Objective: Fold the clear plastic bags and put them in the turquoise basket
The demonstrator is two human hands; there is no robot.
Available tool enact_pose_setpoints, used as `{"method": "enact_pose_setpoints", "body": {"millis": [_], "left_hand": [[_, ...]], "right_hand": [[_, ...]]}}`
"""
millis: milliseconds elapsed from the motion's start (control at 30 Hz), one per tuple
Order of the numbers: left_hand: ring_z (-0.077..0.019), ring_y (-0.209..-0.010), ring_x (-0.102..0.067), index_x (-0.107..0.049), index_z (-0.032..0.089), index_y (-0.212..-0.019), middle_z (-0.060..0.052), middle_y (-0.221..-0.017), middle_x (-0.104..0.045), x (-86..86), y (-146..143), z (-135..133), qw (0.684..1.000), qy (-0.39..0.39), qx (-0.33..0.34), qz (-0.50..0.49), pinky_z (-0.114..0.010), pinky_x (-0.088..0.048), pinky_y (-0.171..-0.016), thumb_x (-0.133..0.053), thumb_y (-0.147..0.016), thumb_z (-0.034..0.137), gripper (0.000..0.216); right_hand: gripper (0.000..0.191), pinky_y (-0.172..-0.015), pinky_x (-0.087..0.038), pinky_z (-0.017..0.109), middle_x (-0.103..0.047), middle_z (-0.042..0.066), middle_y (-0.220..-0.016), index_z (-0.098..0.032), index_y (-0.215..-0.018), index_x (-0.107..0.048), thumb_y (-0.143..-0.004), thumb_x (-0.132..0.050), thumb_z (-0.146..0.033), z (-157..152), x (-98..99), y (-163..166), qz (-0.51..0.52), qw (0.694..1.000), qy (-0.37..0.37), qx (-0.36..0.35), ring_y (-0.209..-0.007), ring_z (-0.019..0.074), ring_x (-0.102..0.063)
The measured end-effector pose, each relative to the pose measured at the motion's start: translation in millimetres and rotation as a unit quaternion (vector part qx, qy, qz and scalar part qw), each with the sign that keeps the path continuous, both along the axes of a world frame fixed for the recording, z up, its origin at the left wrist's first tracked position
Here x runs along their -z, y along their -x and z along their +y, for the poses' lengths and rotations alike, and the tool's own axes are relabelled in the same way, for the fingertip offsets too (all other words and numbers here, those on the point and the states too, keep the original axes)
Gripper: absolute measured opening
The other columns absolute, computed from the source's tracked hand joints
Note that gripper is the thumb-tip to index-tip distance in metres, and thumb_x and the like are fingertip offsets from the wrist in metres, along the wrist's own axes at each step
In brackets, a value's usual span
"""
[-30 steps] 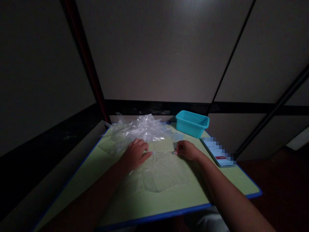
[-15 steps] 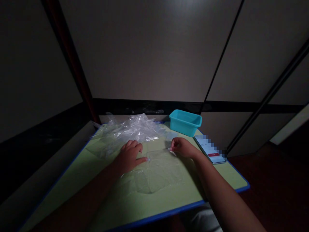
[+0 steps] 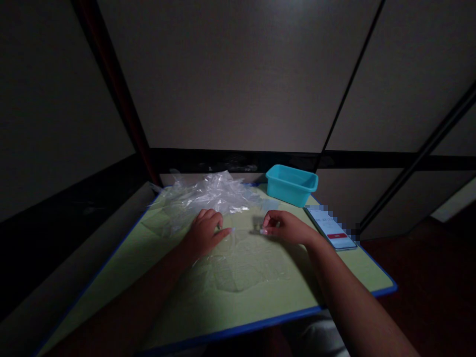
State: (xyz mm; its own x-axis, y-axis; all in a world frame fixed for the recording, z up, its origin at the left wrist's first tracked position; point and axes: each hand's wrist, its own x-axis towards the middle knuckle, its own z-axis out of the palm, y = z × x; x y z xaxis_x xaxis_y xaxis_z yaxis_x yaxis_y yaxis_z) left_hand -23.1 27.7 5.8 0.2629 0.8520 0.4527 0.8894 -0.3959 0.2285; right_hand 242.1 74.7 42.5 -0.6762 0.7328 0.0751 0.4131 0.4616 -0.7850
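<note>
A flat clear plastic bag [image 3: 241, 265] lies on the green table [image 3: 260, 302] in front of me. My left hand [image 3: 204, 232] rests on the bag's far left edge, fingers curled, the index finger pointing right along the edge. My right hand [image 3: 284, 227] is closed in a pinch on the bag's far right edge. The two hands are a short gap apart. Behind the left hand sits a crumpled heap of clear plastic bags [image 3: 208, 196].
A turquoise plastic tub [image 3: 292, 184] stands at the back right of the table. A phone [image 3: 330, 227] with a lit screen lies near the right edge. The table has a blue rim [image 3: 238, 331]. Dark wall panels rise close behind.
Both hands have drawn closer together along the bag's far edge. The view has shifted slightly; the heap, tub and phone stay put.
</note>
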Motion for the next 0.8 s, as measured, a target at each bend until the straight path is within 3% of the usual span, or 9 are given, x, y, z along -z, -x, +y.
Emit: {"method": "enact_pose_setpoints", "body": {"millis": [67,133,233,300,400,500,667,800], "left_hand": [[-0.0214,-0.080,-0.046,-0.048,0.021,-0.071,-0.003,-0.076,-0.052,-2.5,-1.3,1.6,0.999,-0.024,-0.006,-0.048,-0.034,-0.038,-0.075,-0.050,-0.082,0.039,0.022],[-0.0209,-0.077,-0.047,-0.048,0.021,-0.069,-0.003,-0.074,-0.053,-4.8,-2.3,3.1,0.995,-0.048,-0.012,-0.090,-0.035,-0.038,-0.075,-0.045,-0.084,0.036,0.021],[-0.0207,-0.077,-0.049,-0.048,0.020,-0.069,-0.003,-0.074,-0.053,-7.4,-3.6,3.5,0.990,-0.066,-0.020,-0.121,-0.035,-0.038,-0.076,-0.041,-0.085,0.032,0.021],[-0.0209,-0.079,-0.049,-0.049,0.020,-0.071,-0.004,-0.076,-0.053,-8.5,-5.0,2.3,0.989,-0.072,-0.023,-0.124,-0.036,-0.038,-0.077,-0.039,-0.086,0.031,0.021],[-0.0213,-0.081,-0.048,-0.050,0.020,-0.073,-0.004,-0.079,-0.053,-9.0,-7.8,-0.4,0.990,-0.071,-0.011,-0.118,-0.036,-0.039,-0.079,-0.037,-0.087,0.032,0.022],[-0.0211,-0.081,-0.048,-0.050,0.021,-0.074,-0.004,-0.079,-0.052,-9.0,-9.8,-2.0,0.991,-0.066,-0.001,-0.116,-0.036,-0.039,-0.078,-0.035,-0.088,0.033,0.024],[-0.0211,-0.081,-0.048,-0.050,0.021,-0.073,-0.004,-0.078,-0.052,-9.1,-10.5,-1.7,0.991,-0.061,0.001,-0.116,-0.036,-0.039,-0.080,-0.033,-0.089,0.032,0.025],[-0.0208,-0.084,-0.048,-0.050,0.021,-0.074,-0.004,-0.080,-0.053,-8.4,-10.5,-2.1,0.993,-0.044,0.006,-0.105,-0.036,-0.038,-0.083,-0.032,-0.090,0.031,0.026]], "right_hand": [[0.024,-0.066,-0.044,0.026,-0.062,0.005,-0.083,-0.013,-0.089,-0.061,-0.078,-0.060,-0.034,-15.3,-10.3,3.7,0.006,0.997,0.009,-0.081,-0.073,0.0146,-0.056],[0.031,-0.084,-0.043,0.031,-0.062,0.008,-0.104,-0.014,-0.105,-0.061,-0.081,-0.059,-0.034,-30.8,-19.6,7.9,0.010,0.981,-0.006,-0.192,-0.096,0.0179,-0.057],[0.047,-0.107,-0.022,0.035,-0.047,0.009,-0.135,-0.018,-0.126,-0.052,-0.082,-0.059,-0.035,-48.6,-25.7,13.7,-0.023,0.916,0.000,-0.400,-0.128,0.0197,-0.036],[0.056,-0.111,-0.010,0.036,-0.035,0.008,-0.144,-0.020,-0.131,-0.047,-0.080,-0.061,-0.038,-55.1,-24.4,15.3,-0.066,0.884,0.003,-0.463,-0.136,0.0202,-0.021],[0.062,-0.110,0.001,0.044,-0.025,0.005,-0.148,-0.025,-0.134,-0.043,-0.078,-0.064,-0.041,-59.0,-20.4,13.9,-0.135,0.876,-0.018,-0.463,-0.138,0.0230,-0.007],[0.063,-0.107,0.008,0.052,-0.025,0.003,-0.148,-0.029,-0.135,-0.040,-0.077,-0.064,-0.042,-60.9,-18.2,12.4,-0.166,0.875,-0.037,-0.453,-0.138,0.0261,-0.003],[0.075,-0.105,0.010,0.057,-0.025,0.004,-0.148,-0.032,-0.140,-0.028,-0.076,-0.065,-0.044,-66.7,-15.1,15.6,-0.177,0.881,-0.043,-0.435,-0.138,0.0274,-0.003],[0.085,-0.106,0.010,0.054,-0.023,0.007,-0.148,-0.028,-0.143,-0.019,-0.074,-0.066,-0.045,-72.5,-12.6,16.8,-0.164,0.891,-0.053,-0.419,-0.138,0.0280,-0.001]]}}
